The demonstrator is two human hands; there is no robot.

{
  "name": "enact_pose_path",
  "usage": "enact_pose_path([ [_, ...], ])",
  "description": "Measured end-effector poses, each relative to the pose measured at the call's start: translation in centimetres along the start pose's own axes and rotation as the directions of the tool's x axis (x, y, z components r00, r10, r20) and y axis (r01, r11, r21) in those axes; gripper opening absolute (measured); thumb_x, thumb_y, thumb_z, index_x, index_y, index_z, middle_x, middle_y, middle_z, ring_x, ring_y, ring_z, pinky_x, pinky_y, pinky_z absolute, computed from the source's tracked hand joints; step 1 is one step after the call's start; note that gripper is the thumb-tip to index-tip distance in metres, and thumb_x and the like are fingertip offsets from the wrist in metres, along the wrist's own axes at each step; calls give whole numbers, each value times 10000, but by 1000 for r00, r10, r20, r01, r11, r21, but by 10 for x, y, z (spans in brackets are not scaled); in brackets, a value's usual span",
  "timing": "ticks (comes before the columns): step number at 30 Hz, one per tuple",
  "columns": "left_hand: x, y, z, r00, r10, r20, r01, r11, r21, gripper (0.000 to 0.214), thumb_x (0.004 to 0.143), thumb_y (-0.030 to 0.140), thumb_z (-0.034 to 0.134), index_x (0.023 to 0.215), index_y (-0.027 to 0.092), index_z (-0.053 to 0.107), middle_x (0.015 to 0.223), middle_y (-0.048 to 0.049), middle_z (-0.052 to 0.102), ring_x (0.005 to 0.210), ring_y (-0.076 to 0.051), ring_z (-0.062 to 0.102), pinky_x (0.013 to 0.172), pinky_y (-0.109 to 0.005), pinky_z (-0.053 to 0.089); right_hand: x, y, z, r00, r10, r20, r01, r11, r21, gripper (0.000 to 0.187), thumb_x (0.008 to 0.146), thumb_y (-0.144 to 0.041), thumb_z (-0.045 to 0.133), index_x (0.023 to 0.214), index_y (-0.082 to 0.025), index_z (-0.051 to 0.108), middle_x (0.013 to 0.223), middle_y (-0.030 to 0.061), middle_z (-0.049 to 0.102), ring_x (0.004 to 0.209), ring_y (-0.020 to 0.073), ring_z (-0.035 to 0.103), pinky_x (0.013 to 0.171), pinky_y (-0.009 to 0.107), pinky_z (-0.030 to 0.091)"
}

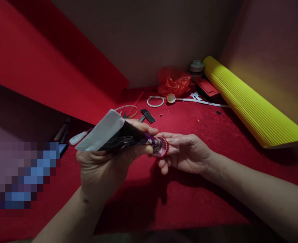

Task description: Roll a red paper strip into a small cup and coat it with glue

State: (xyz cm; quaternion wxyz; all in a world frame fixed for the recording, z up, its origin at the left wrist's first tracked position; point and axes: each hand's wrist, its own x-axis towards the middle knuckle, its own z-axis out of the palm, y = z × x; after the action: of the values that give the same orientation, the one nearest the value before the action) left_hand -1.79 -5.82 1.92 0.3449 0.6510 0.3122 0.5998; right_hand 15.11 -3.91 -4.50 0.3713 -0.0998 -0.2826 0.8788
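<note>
My left hand [103, 172] is wrapped round a dark squeeze tube [128, 135] with a flat pale crimped end, tilted so its narrow end points right. That narrow end reaches a small red round piece with a ridged rim [167, 147] and a paler inside, which the fingers of my right hand [192, 153] hold. I cannot tell whether the tip touches the inside or stays just above it. Both hands are over the red tabletop [184, 199].
A rolled yellow corrugated sheet [245, 104] lies at right; a large red sheet [50, 60] leans at left. Behind my hands are a red plastic bag [174, 82], a lidded jar [197, 67], a pale coil [155, 101], a small round piece [170, 98] and black scraps [148, 116].
</note>
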Motion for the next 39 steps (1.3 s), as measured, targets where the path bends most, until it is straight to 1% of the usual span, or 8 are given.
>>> enact_pose_path([
  [5, 0, -2, -1, 1000, 11, -30, -11, 1000, 1, 237, 659, 30, 753, 801, 219, 729, 825, 5, 705, 782, -185, 693, 712, -284, 617, 0, 0, 1, 1000, -3, -9, 3, 1000, -3, 339, 757, -163, 522, 1082, -71, 550, 887, 126, 657, 687, 219, 690, 643, 357, 572],
  [11, 4, 0, -6, 1000, 25, 18, -26, 994, 107, 192, 671, 104, 774, 806, 236, 740, 831, -5, 726, 734, -213, 698, 659, -327, 618, 1, -1, 2, 999, -13, -39, 12, 1000, -22, 342, 747, -162, 533, 1077, -73, 553, 881, 117, 657, 683, 214, 684, 644, 367, 574],
  [14, 4, 2, -4, 998, 42, -36, -37, 989, 144, 183, 665, 126, 786, 775, 262, 734, 815, 19, 724, 740, -210, 695, 679, -342, 618, 0, -1, 2, 999, -15, -50, 14, 1000, -18, 339, 743, -166, 548, 1070, -77, 561, 868, 111, 658, 682, 212, 683, 646, 364, 576],
  [17, 3, 2, -3, 996, 51, -67, -43, 993, 106, 169, 664, 143, 789, 761, 268, 730, 789, 20, 718, 793, -235, 701, 690, -371, 614, 0, -1, 2, 998, -12, -58, 11, 1000, -15, 333, 747, -162, 547, 1068, -74, 565, 871, 114, 658, 686, 210, 683, 656, 361, 575],
  [26, 7, 0, -12, 998, 56, 17, -58, 986, 156, 193, 665, 149, 788, 781, 291, 726, 777, 29, 707, 778, -234, 695, 709, -388, 611, 0, 0, 4, 996, -25, -81, 22, 999, -38, 303, 762, -167, 551, 1054, -89, 570, 833, 90, 649, 683, 208, 684, 656, 368, 578],
  [31, 6, -1, -11, 995, 96, -16, -90, 971, 220, 124, 693, 203, 774, 767, 290, 726, 772, 29, 695, 749, -219, 676, 719, -384, 602, 0, 0, 5, 995, -31, -90, 26, 998, -59, 277, 768, -162, 543, 1031, -84, 583, 838, 87, 634, 674, 195, 674, 660, 364, 574],
  [36, 5, -1, -8, 994, 86, -71, -73, 983, 170, 121, 679, 220, 783, 751, 301, 728, 774, 32, 695, 714, -214, 661, 660, -379, 601, 0, 0, 5, 995, -32, -92, 27, 998, -62, 277, 781, -165, 532, 1040, -82, 585, 820, 87, 628, 677, 198, 671, 665, 375, 568],
  [39, 5, -2, -8, 992, 100, -80, -84, 980, 180, 135, 671, 222, 787, 754, 312, 731, 775, 39, 693, 717, -214, 655, 684, -384, 594, 0, 0, 5, 995, -33, -90, 28, 998, -59, 283, 780, -160, 532, 1046, -82, 584, 824, 87, 633, 674, 198, 672, 663, 377, 570],
])
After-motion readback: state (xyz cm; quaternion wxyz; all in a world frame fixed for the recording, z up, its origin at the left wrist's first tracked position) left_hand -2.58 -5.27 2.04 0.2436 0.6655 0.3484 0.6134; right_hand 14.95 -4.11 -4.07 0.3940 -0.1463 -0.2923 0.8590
